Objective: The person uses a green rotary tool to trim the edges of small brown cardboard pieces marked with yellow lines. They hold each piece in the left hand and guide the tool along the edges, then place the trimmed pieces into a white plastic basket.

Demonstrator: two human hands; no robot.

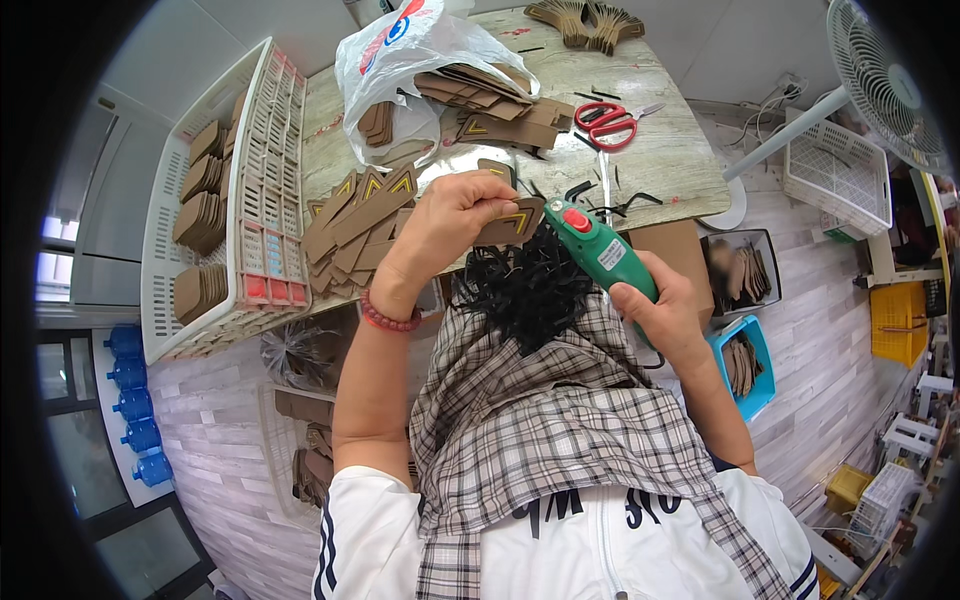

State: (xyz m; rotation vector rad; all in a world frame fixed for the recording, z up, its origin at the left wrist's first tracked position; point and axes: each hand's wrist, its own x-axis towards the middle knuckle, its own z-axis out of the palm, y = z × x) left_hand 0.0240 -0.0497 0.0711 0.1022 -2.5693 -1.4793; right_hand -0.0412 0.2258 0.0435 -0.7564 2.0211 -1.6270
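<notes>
My left hand [460,218] pinches a brown fabric tab [512,226] with a yellow chevron near its end. Wrapped in my right hand [664,305] is a green electric cutter [608,255] with a red button. The cutter's head meets the right end of the tab; its blade is too small to make out. Below both hands, a heap of black trimmings [522,290] lies on my plaid apron [560,430]. More chevron tabs [355,228] are spread on the table [668,100] beside my left hand.
Red-handled scissors [607,124] lie on the table among black scraps. A white plastic bag [400,60] and stacked brown pieces [490,90] are behind my hands. At left stands a white crate [268,200]; at right, a blue bin [760,375] and a fan [885,90].
</notes>
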